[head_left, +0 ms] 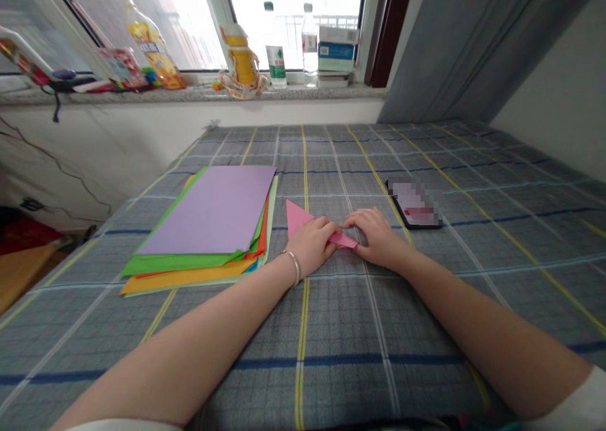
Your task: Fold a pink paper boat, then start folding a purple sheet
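A folded piece of pink paper [297, 216] lies on the plaid cloth in front of me, with a pointed end at the upper left and another at the right. My left hand [310, 245], with a silver bangle at the wrist, is closed over its middle and hides part of it. On the right, my right hand [379, 238] is curled at the narrow tip. Its thumb touches the paper there, and the bent index finger arches close to my left fingertips.
A stack of coloured paper sheets [208, 210], purple on top, lies left of my hands. A phone [414, 205] rests to the right. Along the windowsill [189, 94] stand bottles, a yellow cup [243, 62] and small boxes [336, 52]. A grey curtain [440, 52] hangs at the right.
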Action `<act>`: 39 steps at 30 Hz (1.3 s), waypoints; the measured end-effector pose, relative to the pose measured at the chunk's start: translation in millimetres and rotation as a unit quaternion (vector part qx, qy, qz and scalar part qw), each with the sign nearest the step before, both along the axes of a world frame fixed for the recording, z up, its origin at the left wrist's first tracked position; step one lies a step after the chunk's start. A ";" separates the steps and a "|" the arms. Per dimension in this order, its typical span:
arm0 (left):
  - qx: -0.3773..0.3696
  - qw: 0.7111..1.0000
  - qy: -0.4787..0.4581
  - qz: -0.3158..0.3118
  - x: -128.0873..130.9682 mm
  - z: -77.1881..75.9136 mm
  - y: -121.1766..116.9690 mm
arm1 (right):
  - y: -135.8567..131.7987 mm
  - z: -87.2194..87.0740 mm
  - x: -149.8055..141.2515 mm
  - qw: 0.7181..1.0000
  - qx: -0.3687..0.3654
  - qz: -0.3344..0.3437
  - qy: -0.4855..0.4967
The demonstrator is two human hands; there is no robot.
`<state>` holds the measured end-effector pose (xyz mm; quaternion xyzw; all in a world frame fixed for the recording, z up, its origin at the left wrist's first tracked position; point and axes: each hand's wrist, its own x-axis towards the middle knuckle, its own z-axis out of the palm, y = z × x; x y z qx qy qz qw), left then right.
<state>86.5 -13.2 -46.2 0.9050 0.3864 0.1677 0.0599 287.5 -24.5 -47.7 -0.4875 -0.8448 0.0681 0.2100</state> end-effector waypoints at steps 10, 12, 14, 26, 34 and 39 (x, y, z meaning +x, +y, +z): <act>0.008 0.998 -0.023 -0.059 -3.3 -6.4 6.1 | -5.5 -1.2 7.8 0.993 -0.114 -0.011 -0.034; 0.006 0.997 -0.018 -0.069 -4.6 -5.7 5.9 | -3.3 0.3 11.6 0.992 -0.122 0.007 -0.028; -0.003 0.996 -0.013 -0.084 -6.5 -3.8 5.6 | 0.1 0.6 15.2 0.992 -0.125 0.024 -0.015; -0.037 0.986 0.008 -0.163 -14.7 5.3 5.8 | 1.4 -2.6 -0.2 0.996 -0.078 -0.049 -0.001; 0.015 0.983 0.026 -0.182 -16.8 5.0 6.9 | 4.7 -1.0 -9.8 0.983 -0.135 -0.119 -0.046; 0.039 0.981 0.054 -0.184 -21.0 7.2 7.1 | 6.9 -0.2 -9.6 0.977 -0.161 -0.137 -0.041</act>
